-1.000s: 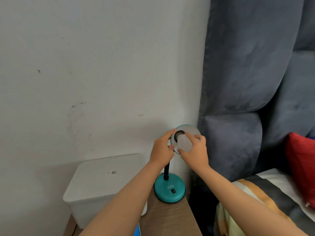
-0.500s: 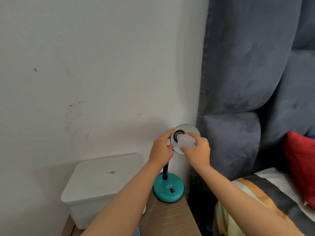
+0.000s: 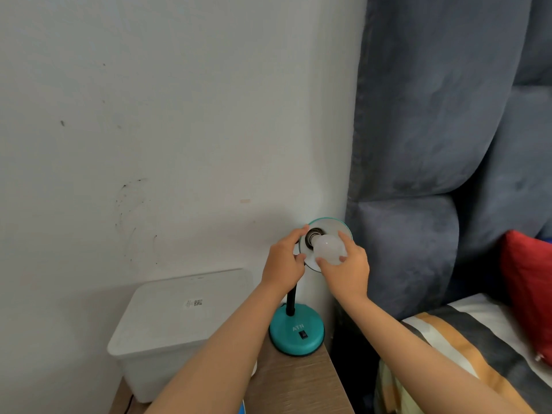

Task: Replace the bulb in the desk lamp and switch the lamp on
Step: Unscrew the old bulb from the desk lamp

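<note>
While the frosted white bulb (image 3: 328,248) sits with its base at the dark socket (image 3: 313,234) in the middle of the lamp shade (image 3: 336,227), its long axis runs from that socket outward and down toward the person, so its rounded end faces the right hand (image 3: 346,268). That hand is the nearer one: it cups the globe from below and to the right, with its fingertips (image 3: 342,259) wrapped on the glass and the wrist straight behind it, roughly in line with the axis. Whether the threads are fully seated cannot be told, since the base is hidden in the socket. The left hand (image 3: 283,261) lies just left of the shade, pinching its teal rim between thumb and curled fingers to steady it. Any further turning, as I judge it, has to be about that tilted axis, with the left hand resisting. Below the shade, the black neck (image 3: 291,303) drops to the teal base (image 3: 297,333), where a small black switch (image 3: 303,334) sits untouched on the front. Left of the base stands a white lidded box (image 3: 179,318).
</note>
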`<state>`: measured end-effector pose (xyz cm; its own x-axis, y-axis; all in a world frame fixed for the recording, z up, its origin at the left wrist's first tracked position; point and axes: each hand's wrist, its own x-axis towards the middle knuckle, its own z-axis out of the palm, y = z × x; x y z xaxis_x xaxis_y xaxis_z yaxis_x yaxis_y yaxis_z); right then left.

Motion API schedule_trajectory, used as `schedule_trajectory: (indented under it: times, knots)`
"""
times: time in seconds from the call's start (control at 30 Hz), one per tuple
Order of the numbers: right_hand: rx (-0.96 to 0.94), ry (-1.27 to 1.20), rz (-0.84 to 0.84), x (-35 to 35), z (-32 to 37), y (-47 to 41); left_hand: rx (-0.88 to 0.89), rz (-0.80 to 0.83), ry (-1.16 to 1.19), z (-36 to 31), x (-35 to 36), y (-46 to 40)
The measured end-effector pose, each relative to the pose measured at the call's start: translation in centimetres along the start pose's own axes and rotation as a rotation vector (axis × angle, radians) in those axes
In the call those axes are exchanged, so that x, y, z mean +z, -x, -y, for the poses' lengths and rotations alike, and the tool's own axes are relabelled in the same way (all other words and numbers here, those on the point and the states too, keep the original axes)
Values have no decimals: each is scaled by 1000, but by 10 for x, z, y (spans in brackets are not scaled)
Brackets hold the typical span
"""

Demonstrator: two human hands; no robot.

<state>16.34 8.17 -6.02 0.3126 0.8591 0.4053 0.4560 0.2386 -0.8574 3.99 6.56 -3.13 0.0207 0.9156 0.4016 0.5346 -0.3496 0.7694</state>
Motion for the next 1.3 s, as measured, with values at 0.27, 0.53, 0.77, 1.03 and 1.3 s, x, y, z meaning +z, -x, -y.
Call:
schedule_trajectory:
  times: [0.27, 0.53, 0.77, 1.03, 1.3]
  knots:
    - [130, -42, -2, 4, 5, -6, -2, -3, -2, -1, -1, 1]
    - [19, -54, 13, -1, -4, 2, -2, -5, -2, 1, 2, 0]
    - [121, -47, 13, 0, 4, -4, 6, -17, -10, 2, 2, 0]
    - [56, -57, 19, -6, -1, 0, 4, -11, -9, 3, 5, -1]
    - [128, -37, 42, 4, 3, -7, 16, -20, 5, 7, 7, -2]
